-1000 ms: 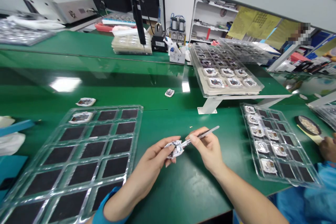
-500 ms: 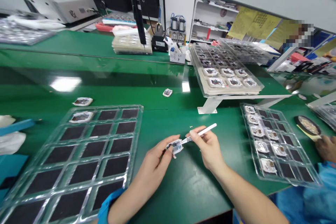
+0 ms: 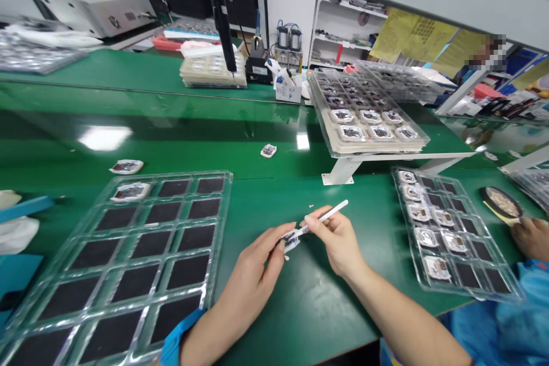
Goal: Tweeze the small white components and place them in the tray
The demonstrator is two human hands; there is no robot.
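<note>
Left hand (image 3: 246, 280) curled narrow, fingertips pinching a small white-wrapped module (image 3: 288, 242) just between both hands; right hand (image 3: 338, 243) closed narrow around a slim white tool (image 3: 326, 218), tip against the module.

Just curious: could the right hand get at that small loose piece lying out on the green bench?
Probably yes. The loose piece lies on the green bench ahead of the right hand, with no tray between them, though that hand is holding a white tool it might need to put down.
</note>
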